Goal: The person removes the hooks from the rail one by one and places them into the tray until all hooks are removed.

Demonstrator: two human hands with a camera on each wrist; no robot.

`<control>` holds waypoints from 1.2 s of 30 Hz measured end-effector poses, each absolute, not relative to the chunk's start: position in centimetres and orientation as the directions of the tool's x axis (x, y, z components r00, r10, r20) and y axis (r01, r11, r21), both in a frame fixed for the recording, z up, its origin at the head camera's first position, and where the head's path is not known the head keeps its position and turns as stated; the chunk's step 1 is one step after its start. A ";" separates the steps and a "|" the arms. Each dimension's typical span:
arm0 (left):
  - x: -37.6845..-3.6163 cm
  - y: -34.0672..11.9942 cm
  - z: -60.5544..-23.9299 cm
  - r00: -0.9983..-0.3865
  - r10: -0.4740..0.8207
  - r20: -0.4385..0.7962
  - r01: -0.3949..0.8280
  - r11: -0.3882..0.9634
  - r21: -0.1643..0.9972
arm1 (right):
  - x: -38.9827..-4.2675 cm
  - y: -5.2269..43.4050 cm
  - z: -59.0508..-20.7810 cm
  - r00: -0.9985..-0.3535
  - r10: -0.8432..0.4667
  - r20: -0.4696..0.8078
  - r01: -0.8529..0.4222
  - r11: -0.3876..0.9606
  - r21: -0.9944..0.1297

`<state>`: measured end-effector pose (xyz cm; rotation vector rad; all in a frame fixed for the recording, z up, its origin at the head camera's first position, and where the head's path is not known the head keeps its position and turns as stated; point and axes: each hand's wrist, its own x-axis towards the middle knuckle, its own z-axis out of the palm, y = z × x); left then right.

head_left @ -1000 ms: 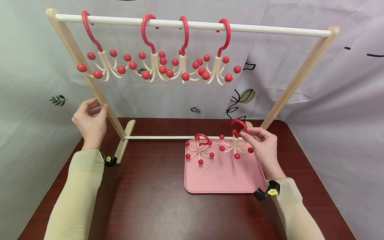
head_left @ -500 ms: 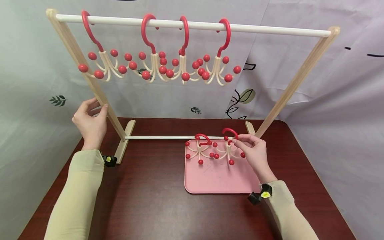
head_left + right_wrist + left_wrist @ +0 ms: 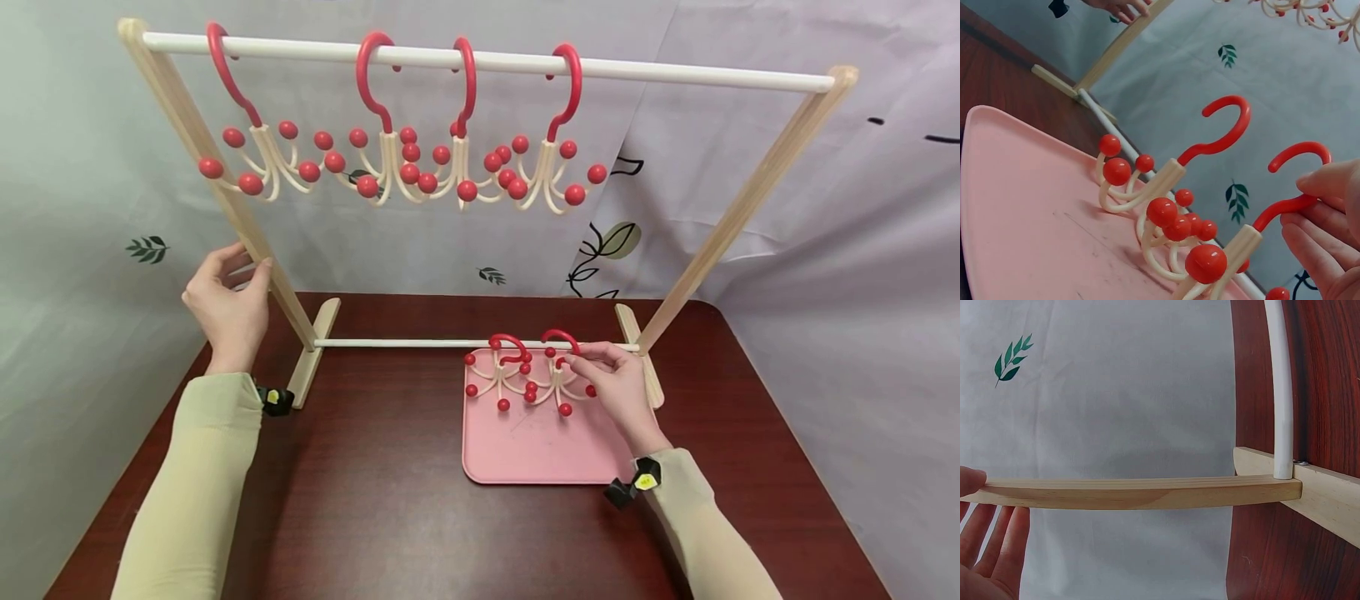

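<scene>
My right hand (image 3: 579,357) pinches the red hook of a small cream hanger with red ball tips (image 3: 558,385), holding it upright over the back of the pink tray (image 3: 540,454). In the right wrist view the fingers (image 3: 1329,212) close on that hook (image 3: 1291,181). A second such hanger (image 3: 501,371) stands on the tray just left of it, with ball tips almost touching. My left hand (image 3: 242,275) grips the left wooden leg (image 3: 247,233) of the rack, with the thumb (image 3: 969,481) on one side and the fingers (image 3: 997,550) on the other.
Several more hangers (image 3: 390,158) hang from the rack's white top rail (image 3: 675,73). The rack's lower white rail (image 3: 405,342) runs just behind the tray. The rack and tray stand on a dark red table (image 3: 360,517), with a pale cloth backdrop behind.
My right hand has carried its hanger left and down, from the tray's back right corner to right beside the other hanger. The left hand has stayed on the leg.
</scene>
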<state>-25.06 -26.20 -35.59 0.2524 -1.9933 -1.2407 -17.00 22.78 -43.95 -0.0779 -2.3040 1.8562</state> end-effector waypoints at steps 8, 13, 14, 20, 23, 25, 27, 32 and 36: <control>-25.2 -26.3 -35.7 -0.693 -0.522 0.497 0.222 0.501 0.836 | -17.4 22.3 -44.3 -0.980 0.164 0.115 -0.087 0.170 -0.982; -25.2 -26.2 -35.6 -0.694 -0.524 0.494 0.220 0.499 0.838 | -17.5 22.3 -44.5 -0.976 0.173 0.135 -0.113 0.132 -0.985; -25.2 -26.2 -35.6 -0.694 -0.524 0.494 0.219 0.499 0.839 | -17.5 22.3 -44.5 -0.975 0.174 0.138 -0.116 0.129 -0.985; -25.2 -26.2 -35.6 -0.693 -0.529 0.489 0.216 0.495 0.842 | -17.5 22.5 -44.9 -0.975 0.162 0.152 -0.135 0.112 -0.985; -25.1 -26.2 -35.6 -0.694 -0.529 0.489 0.217 0.493 0.842 | -17.5 22.5 -44.9 -0.976 0.163 0.142 -0.124 0.116 -0.985; -25.1 -26.1 -35.5 -0.694 -0.529 0.488 0.216 0.494 0.842 | -17.5 22.7 -45.0 -0.976 0.168 0.140 -0.120 0.124 -0.985; -25.2 -26.1 -35.6 -0.694 -0.528 0.490 0.218 0.494 0.842 | -17.3 22.8 -44.8 -0.975 0.171 0.142 -0.120 0.130 -0.984; -25.2 -26.1 -35.6 -0.695 -0.530 0.486 0.222 0.486 0.846 | -17.1 23.1 -43.3 -0.969 0.147 0.200 -0.187 0.096 -0.978; -25.2 -26.2 -35.6 -0.695 -0.531 0.485 0.217 0.487 0.846 | -17.0 23.4 -41.7 -0.955 0.140 0.263 -0.256 0.064 -0.965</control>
